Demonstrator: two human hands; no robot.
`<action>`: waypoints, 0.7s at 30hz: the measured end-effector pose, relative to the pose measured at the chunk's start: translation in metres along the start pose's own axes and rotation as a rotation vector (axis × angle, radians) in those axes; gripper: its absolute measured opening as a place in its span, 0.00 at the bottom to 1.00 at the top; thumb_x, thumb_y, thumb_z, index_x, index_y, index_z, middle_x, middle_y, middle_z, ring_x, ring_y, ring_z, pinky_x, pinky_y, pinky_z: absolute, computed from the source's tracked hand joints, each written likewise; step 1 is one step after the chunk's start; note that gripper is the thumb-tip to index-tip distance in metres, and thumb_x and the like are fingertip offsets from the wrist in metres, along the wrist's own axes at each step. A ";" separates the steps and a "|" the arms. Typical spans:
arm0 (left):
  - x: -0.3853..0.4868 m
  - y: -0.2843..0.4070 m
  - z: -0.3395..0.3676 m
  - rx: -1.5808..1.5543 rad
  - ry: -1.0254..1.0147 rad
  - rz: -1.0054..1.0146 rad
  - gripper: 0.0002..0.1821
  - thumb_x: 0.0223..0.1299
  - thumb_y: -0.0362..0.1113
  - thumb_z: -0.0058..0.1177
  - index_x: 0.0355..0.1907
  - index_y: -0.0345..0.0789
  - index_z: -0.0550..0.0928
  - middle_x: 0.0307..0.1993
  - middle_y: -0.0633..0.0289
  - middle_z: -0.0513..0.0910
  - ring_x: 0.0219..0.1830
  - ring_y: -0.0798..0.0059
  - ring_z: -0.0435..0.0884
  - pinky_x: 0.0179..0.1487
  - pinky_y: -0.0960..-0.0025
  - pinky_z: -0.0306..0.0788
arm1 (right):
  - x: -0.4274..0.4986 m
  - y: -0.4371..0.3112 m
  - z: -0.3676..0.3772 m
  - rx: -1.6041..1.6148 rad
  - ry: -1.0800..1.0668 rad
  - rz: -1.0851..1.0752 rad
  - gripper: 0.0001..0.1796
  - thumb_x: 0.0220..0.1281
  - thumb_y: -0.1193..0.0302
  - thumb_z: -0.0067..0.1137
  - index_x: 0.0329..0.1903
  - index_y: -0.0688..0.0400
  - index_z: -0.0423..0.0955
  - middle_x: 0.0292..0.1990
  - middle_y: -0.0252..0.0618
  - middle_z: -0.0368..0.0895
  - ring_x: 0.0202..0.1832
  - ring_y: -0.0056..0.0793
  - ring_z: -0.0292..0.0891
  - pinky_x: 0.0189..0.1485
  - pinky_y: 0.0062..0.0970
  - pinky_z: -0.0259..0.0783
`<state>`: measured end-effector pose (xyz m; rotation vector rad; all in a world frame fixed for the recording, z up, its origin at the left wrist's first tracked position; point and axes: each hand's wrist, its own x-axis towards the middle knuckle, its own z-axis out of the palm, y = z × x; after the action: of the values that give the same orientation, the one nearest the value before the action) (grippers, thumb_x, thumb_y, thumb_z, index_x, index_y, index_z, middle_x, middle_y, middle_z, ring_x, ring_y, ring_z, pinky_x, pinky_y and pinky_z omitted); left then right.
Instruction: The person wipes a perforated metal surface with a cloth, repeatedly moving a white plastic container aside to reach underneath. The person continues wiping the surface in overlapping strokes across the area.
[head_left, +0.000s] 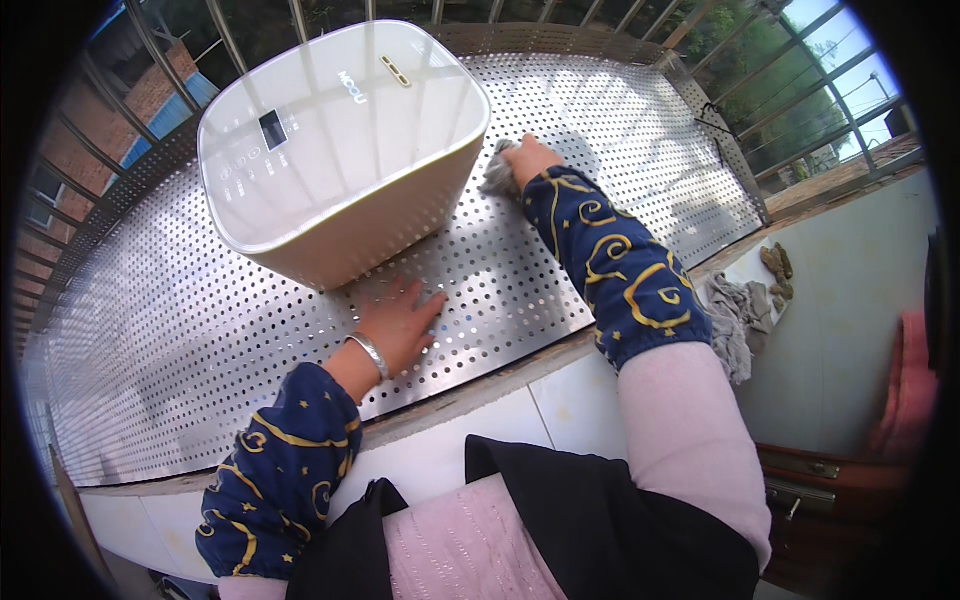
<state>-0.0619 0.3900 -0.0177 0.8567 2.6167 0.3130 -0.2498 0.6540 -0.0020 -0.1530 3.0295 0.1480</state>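
Note:
My right hand (534, 159) grips a crumpled grey cloth (501, 171) against the perforated metal sheet (517, 300), just right of a white appliance. That boxy appliance (322, 172) has rounded corners, a glossy top with a small dark display, touch markings and a slotted vent; the top bears a maker's name, MOOU. In front of its lower edge, my left hand (397, 322) rests on the metal with fingers spread and nothing held. A silver bangle (369, 355) circles the left wrist. Both forearms wear navy sleeve covers with gold swirls.
Metal bars (225, 34) fence the far side and both ends of the sheet. A white tiled ledge (517, 420) runs along its near edge. At right lie another grey cloth (731, 319) and some brown knobbly pieces (777, 270), with a red-brown cabinet (832, 502) below.

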 end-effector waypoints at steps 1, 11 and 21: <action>0.007 0.002 0.000 -0.015 0.010 0.066 0.34 0.56 0.45 0.58 0.67 0.50 0.65 0.69 0.53 0.61 0.71 0.47 0.56 0.62 0.31 0.55 | 0.022 0.023 0.019 -0.057 0.102 0.083 0.12 0.66 0.65 0.46 0.47 0.46 0.78 0.50 0.47 0.72 0.54 0.46 0.75 0.53 0.40 0.73; 0.010 -0.003 -0.005 -0.092 -0.126 0.028 0.34 0.58 0.46 0.56 0.68 0.49 0.64 0.73 0.53 0.54 0.75 0.46 0.47 0.68 0.29 0.47 | 0.018 0.013 0.008 0.165 -0.069 0.108 0.25 0.58 0.55 0.58 0.53 0.57 0.77 0.53 0.46 0.76 0.57 0.46 0.74 0.59 0.35 0.71; 0.006 -0.004 -0.010 -0.089 -0.165 0.014 0.34 0.58 0.45 0.55 0.68 0.48 0.64 0.72 0.51 0.54 0.75 0.47 0.48 0.68 0.33 0.48 | -0.036 0.082 0.038 0.013 -0.130 0.004 0.09 0.52 0.66 0.62 0.32 0.58 0.78 0.29 0.47 0.82 0.38 0.43 0.81 0.41 0.37 0.77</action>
<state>-0.0726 0.3893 -0.0111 0.8348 2.4268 0.3440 -0.2189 0.7424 -0.0280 -0.1308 2.9006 0.1327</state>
